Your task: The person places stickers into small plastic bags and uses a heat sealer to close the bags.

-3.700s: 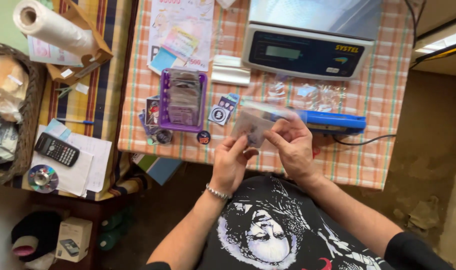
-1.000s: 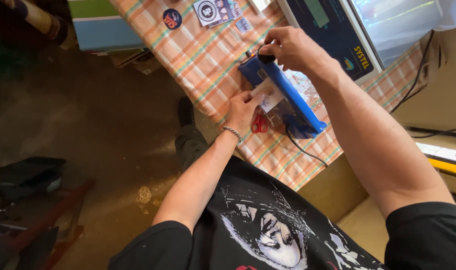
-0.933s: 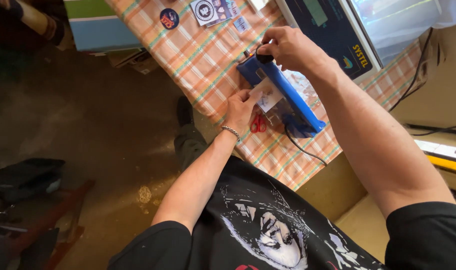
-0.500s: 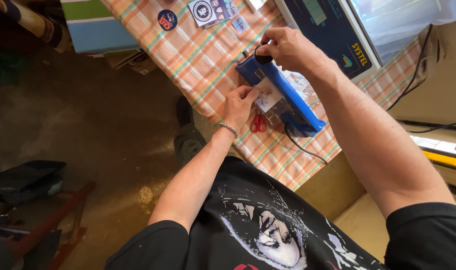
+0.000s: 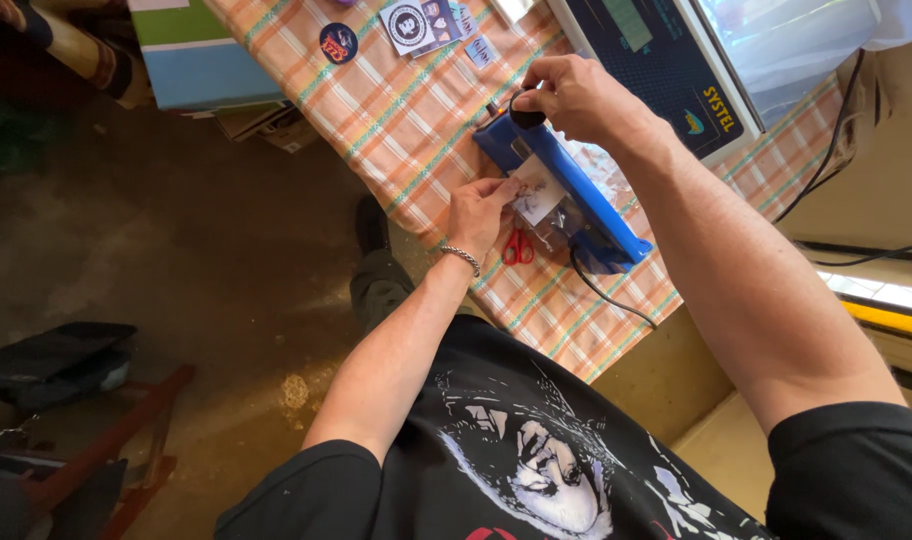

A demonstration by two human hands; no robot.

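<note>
Presently, table: checked orange cloth [image 5: 406, 120] covers it.
Scale: dark-panelled weighing scale [image 5: 666, 60] at the far edge.
Sealer: blue bar-shaped sealer [image 5: 576, 195] lies on the cloth, cable trailing off.
Right hand [image 5: 576, 100]: fingers closed on the sealer's black knob [image 5: 525, 117].
Left hand [image 5: 481, 215]: fingertips pinched on a small clear bag [image 5: 541, 195] lying across the sealer.
Scissors: red-handled scissors [image 5: 517, 247] just beside the left hand.
Stickers: round stickers [image 5: 408, 22] well apart.
</note>
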